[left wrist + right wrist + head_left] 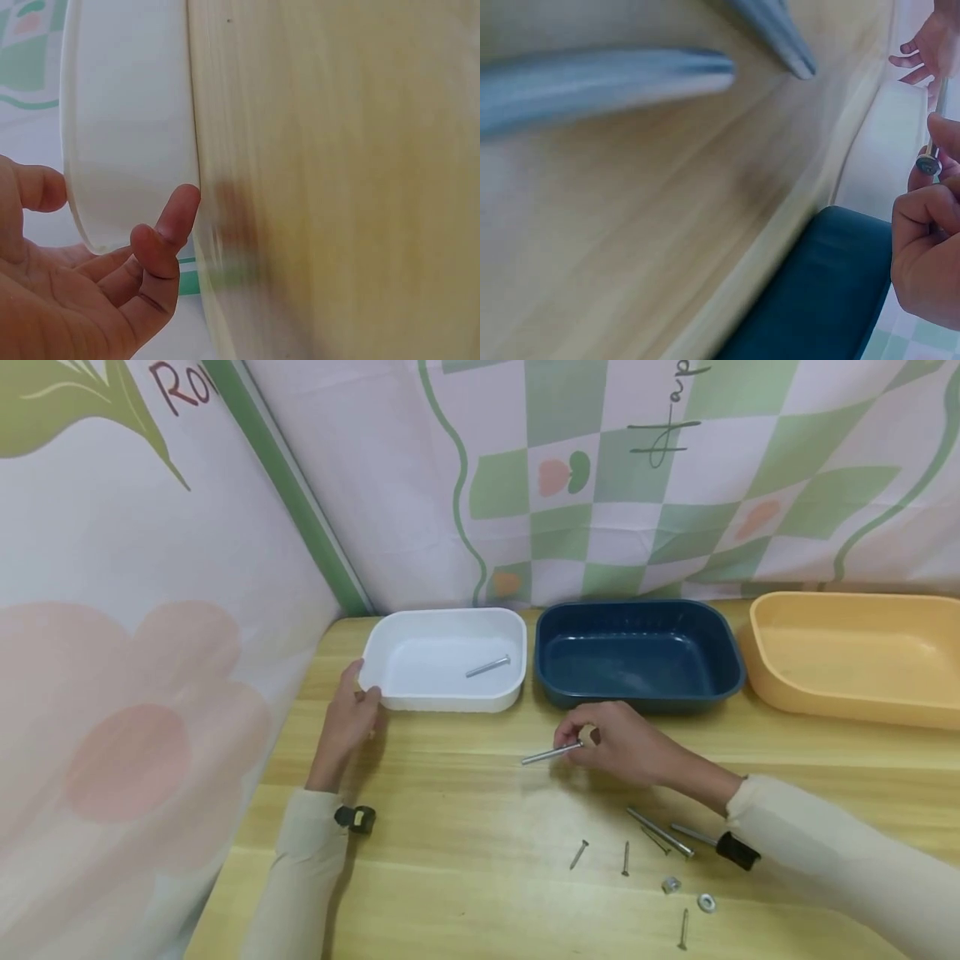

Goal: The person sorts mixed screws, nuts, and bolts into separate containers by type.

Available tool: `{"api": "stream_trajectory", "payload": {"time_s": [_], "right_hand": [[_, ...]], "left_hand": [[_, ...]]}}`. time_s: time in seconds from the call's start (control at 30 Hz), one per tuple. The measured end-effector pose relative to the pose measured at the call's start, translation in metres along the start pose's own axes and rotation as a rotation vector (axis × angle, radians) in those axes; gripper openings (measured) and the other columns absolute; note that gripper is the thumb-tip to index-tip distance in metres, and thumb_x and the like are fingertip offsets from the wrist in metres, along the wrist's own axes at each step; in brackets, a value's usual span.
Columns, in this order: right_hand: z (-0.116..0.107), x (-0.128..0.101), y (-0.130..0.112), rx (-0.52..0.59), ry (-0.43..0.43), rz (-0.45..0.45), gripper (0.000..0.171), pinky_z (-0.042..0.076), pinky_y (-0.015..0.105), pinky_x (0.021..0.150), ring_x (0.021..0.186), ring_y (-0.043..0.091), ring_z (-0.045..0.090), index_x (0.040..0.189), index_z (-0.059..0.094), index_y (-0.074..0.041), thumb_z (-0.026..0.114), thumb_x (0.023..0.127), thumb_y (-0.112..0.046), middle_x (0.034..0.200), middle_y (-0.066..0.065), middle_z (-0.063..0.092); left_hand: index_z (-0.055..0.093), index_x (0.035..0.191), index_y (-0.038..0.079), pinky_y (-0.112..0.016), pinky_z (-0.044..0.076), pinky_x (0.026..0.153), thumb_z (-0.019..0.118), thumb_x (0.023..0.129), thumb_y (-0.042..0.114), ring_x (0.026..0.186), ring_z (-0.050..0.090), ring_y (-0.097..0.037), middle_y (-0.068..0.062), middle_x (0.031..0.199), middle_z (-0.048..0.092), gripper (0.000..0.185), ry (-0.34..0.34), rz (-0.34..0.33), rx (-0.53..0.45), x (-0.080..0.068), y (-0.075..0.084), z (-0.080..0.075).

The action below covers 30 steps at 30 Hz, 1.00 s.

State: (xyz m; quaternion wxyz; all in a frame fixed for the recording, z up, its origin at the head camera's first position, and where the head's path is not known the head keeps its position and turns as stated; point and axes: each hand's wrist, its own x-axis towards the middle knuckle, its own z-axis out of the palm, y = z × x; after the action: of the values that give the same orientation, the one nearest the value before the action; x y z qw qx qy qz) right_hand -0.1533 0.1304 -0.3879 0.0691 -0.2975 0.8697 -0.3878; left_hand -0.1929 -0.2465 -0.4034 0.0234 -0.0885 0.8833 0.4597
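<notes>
My right hand [585, 739] hovers just above the wooden table [450, 827] in front of the dark blue tray [637, 610], pinching a long silver bolt [552, 752] by its head end, shaft pointing left. The right wrist view shows the bolt's head [928, 161] between my fingertips, beside the blue tray [817, 300]. My left hand [363, 697] holds the near left corner of the white tray [442, 700]. In the left wrist view the thumb [176, 217] lies against the tray's wall [127, 135]. One bolt [487, 666] lies inside the white tray.
A yellow tray [855, 602] stands right of the blue one. Loose hardware lies at the near right: long bolts [660, 832], small screws [578, 854], a nut [671, 884], a washer [706, 903]. Patterned cloth walls close the back and left sides.
</notes>
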Motion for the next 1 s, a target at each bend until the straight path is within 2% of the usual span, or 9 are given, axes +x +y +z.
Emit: {"api": "stream_trajectory", "payload": {"time_s": [0.13, 0.43, 0.7, 0.87, 1.0], "right_hand": [[0.0, 0.005, -0.004, -0.001, 0.01, -0.007, 0.013, 0.042, 0.027, 0.058, 0.072, 0.013, 0.05, 0.087, 0.072, -0.018, 0.08, 0.084, -0.008, 0.083, -0.011, 0.064], [0.0, 0.02, -0.015, -0.003, 0.035, 0.026, 0.014, 0.04, 0.029, 0.057, 0.059, 0.013, 0.045, 0.088, 0.073, -0.015, 0.079, 0.083, -0.004, 0.08, -0.009, 0.064], [-0.001, 0.032, -0.022, -0.004, 0.055, 0.003, 0.012, 0.043, 0.032, 0.065, 0.072, 0.018, 0.052, 0.089, 0.073, -0.013, 0.078, 0.084, -0.003, 0.081, -0.006, 0.064], [0.0, 0.041, -0.025, 0.009, 0.074, 0.025, 0.012, 0.044, 0.034, 0.068, 0.076, 0.019, 0.054, 0.088, 0.073, -0.011, 0.078, 0.084, -0.002, 0.08, -0.004, 0.064], [0.002, 0.05, -0.026, 0.018, 0.104, 0.049, 0.01, 0.043, 0.035, 0.068, 0.075, 0.019, 0.054, 0.088, 0.074, -0.009, 0.078, 0.083, -0.002, 0.079, -0.003, 0.064]], "left_hand": [[0.015, 0.161, 0.02, -0.034, 0.048, 0.062, 0.042, 0.102, 0.024, 0.075, 0.063, -0.03, -0.021, 0.095, 0.064, 0.065, -0.002, -0.01, 0.003, 0.0, 0.0, 0.001], [0.015, 0.161, 0.021, -0.034, 0.048, 0.063, 0.042, 0.102, 0.024, 0.076, 0.063, -0.031, -0.022, 0.1, 0.065, 0.065, 0.0, -0.015, -0.002, -0.001, 0.003, 0.001], [0.015, 0.161, 0.02, -0.034, 0.048, 0.062, 0.041, 0.102, 0.024, 0.077, 0.065, -0.032, -0.023, 0.102, 0.065, 0.065, 0.003, -0.001, 0.001, -0.001, 0.004, 0.0], [0.015, 0.161, 0.02, -0.034, 0.048, 0.061, 0.041, 0.102, 0.023, 0.075, 0.064, -0.032, -0.023, 0.094, 0.065, 0.065, 0.003, -0.007, 0.006, -0.001, 0.004, 0.001], [0.014, 0.161, 0.018, -0.034, 0.048, 0.061, 0.041, 0.102, 0.022, 0.074, 0.064, -0.032, -0.022, 0.094, 0.065, 0.065, 0.002, -0.006, 0.013, -0.001, 0.004, 0.001]]}}
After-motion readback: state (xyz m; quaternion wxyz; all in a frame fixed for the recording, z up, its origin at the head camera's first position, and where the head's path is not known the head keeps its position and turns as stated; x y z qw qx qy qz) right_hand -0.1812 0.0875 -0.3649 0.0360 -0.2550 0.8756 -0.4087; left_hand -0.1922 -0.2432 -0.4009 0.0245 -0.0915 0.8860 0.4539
